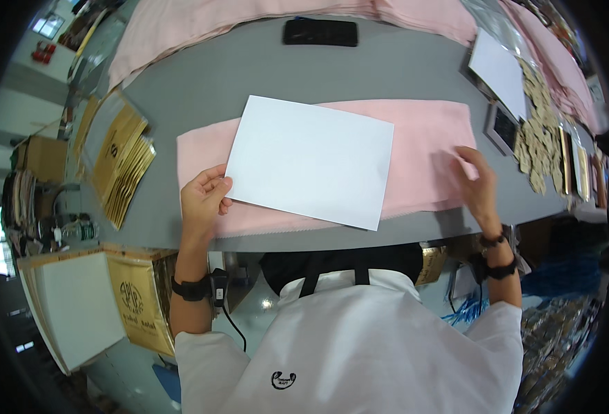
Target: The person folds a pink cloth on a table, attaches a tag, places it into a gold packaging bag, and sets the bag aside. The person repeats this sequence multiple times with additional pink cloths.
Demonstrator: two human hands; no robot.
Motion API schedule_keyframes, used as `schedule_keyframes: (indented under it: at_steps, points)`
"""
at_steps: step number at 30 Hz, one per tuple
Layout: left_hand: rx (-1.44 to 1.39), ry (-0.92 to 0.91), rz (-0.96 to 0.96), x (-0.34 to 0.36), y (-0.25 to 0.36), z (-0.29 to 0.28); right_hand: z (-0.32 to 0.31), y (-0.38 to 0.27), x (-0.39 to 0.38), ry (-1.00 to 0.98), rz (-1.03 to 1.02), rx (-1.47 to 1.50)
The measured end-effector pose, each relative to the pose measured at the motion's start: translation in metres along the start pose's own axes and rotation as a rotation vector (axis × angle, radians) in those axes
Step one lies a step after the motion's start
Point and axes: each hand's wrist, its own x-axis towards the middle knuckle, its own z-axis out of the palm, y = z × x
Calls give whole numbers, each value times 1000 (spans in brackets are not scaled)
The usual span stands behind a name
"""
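Note:
A folded pink cloth (425, 159) lies across the grey table (387, 69) in front of me. Over its left and middle part is a white rectangular sheet or board (308, 162), slightly turned. My left hand (206, 195) grips the sheet's lower left corner, thumb on top. My right hand (475, 181) is at the right end of the cloth, its fingers apart and slightly bent, holding nothing; whether its fingertips touch the fabric I cannot tell.
Pink fabric stacks (173, 27) line the far edge near a black phone (320, 33). Gold packets (114, 159) lie left. At right are white sheets (494, 69), a small dark device (503, 127) and many beige cut pieces (536, 141). A gold-fronted box (142, 303) stands below left.

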Motion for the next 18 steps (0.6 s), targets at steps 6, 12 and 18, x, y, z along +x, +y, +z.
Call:
schedule_keyframes:
  at_steps: [6,12,18]
  points:
    - [73,277,-54,-40,-13,-52,-28,58,-32,19,145,-453]
    - [194,343,-64,-52,-27,-58,-23,19,-4,-53,346,-36]
    - [733,442,437,-47,-12,-50,17,-84,71,6,100,525]
